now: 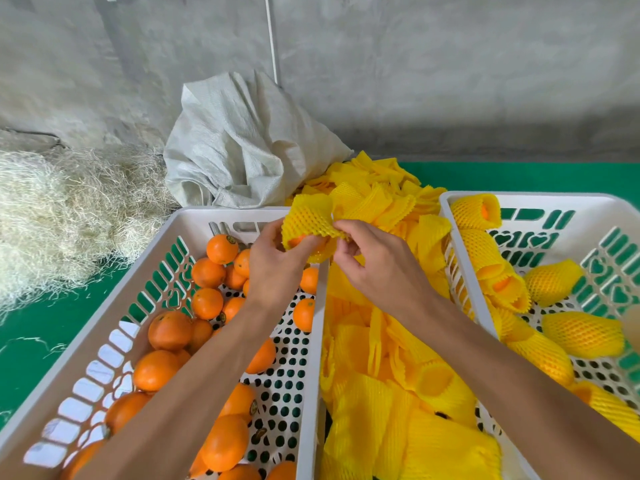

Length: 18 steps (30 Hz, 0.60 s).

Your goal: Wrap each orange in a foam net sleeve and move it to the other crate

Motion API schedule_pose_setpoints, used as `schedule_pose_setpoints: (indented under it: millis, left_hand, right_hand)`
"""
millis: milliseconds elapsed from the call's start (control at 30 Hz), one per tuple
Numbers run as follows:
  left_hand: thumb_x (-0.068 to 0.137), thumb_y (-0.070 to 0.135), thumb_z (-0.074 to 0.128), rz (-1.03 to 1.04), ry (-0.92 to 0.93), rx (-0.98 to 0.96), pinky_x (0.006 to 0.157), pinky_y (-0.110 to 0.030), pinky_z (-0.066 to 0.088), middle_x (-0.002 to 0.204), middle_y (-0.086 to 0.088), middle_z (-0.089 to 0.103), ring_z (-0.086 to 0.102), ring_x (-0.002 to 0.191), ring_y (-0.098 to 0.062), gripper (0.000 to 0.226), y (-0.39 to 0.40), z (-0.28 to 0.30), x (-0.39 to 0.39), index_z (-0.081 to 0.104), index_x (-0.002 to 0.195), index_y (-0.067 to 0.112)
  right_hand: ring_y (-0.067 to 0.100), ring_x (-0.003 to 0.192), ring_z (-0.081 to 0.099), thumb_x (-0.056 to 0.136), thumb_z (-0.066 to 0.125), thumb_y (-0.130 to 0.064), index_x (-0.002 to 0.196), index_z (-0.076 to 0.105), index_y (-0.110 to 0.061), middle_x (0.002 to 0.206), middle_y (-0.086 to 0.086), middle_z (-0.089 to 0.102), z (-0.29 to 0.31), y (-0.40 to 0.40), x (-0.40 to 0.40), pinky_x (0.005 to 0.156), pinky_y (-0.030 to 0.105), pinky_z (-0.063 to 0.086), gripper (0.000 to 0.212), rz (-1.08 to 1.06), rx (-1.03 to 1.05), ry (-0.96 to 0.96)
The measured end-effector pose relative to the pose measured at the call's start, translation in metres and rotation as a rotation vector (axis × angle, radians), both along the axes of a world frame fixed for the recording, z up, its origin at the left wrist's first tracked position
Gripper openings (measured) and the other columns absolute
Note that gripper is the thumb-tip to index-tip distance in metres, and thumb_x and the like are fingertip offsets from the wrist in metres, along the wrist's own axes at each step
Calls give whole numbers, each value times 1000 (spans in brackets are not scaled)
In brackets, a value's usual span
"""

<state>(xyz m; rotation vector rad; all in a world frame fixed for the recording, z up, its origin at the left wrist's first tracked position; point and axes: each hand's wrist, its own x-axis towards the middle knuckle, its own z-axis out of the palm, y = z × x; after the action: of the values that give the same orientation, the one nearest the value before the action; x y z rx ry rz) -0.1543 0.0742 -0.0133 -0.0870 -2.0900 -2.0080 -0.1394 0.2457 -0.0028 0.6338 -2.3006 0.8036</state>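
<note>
My left hand (273, 261) grips an orange (298, 240) that sits partly inside a yellow foam net sleeve (308, 216), held above the far right corner of the left crate. My right hand (367, 258) pinches the sleeve's lower edge from the right. The white left crate (149, 258) holds several bare oranges (169, 330). In the white right crate (460, 258) lie several oranges wrapped in sleeves (585, 334). A heap of loose yellow sleeves (388, 375) fills the gap between the two crates.
A crumpled white woven sack (242, 143) stands behind the left crate. Pale straw-like fibre (59, 209) is piled at the left on the green table surface (41, 327). A grey concrete wall rises behind.
</note>
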Motion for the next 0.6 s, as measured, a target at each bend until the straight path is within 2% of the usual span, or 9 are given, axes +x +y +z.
schedule_pose_setpoints:
  millis: [67,167,200,300,367,433,533,600]
  left_hand:
    - [93,22,76,-61,-63,64,86,-32,61,111,-2,77,74,105,-19,32,7,-2,0,70,124,18]
    - [93,23,77,-178,-134,90,95,-44,59,117,-6,76,73,111,-26,36,11,-3,1,66,127,15]
    - [92,21,79,-190,-127,40,94,-41,59,116,-6,75,73,109,-24,40,11,-4,0,65,129,14]
    - [87,18,85,-163,-75,-86,78,-21,57,105,3,76,74,95,-10,43,12,-6,2,65,125,14]
    - [85,18,87,-100,-49,-105,72,-17,56,99,6,77,74,89,-8,41,11,-5,2,67,120,14]
    - [84,20,87,-27,-44,-53,70,-17,56,98,4,78,75,89,-11,38,8,-2,0,70,117,15]
    - [85,22,83,34,-92,82,79,-28,61,99,3,80,77,94,-15,34,3,0,-1,71,116,16]
    - [85,29,83,74,-128,108,79,-28,59,94,15,79,77,93,-11,35,4,-2,0,69,115,20]
  right_hand:
    - [22,91,69,100,60,-18,136,60,-8,113,8,72,-5,0,-1,75,41,59,38,-39,-63,-106]
    - [25,107,66,101,56,-19,145,53,-10,127,10,68,-11,1,-7,91,42,54,45,-53,-98,-267]
    - [26,110,65,101,56,-17,145,53,-10,129,10,67,-12,2,-8,94,42,53,45,-42,-105,-287]
    - [27,115,64,100,58,-13,143,56,-7,134,11,65,-9,8,-10,97,42,53,44,-40,-102,-278]
    - [28,114,65,101,57,-12,142,57,-5,133,13,65,-7,8,-11,95,41,54,41,-44,-101,-247]
    - [29,104,67,102,56,-9,139,60,-2,124,15,69,-5,4,-9,86,40,56,38,-38,-74,-182]
    - [32,88,68,100,58,-5,133,63,4,109,17,72,-3,-5,-4,70,42,56,35,-6,-18,-111]
    - [31,83,69,99,59,-5,132,64,5,104,17,73,-3,-5,-2,66,42,57,34,0,-4,-90]
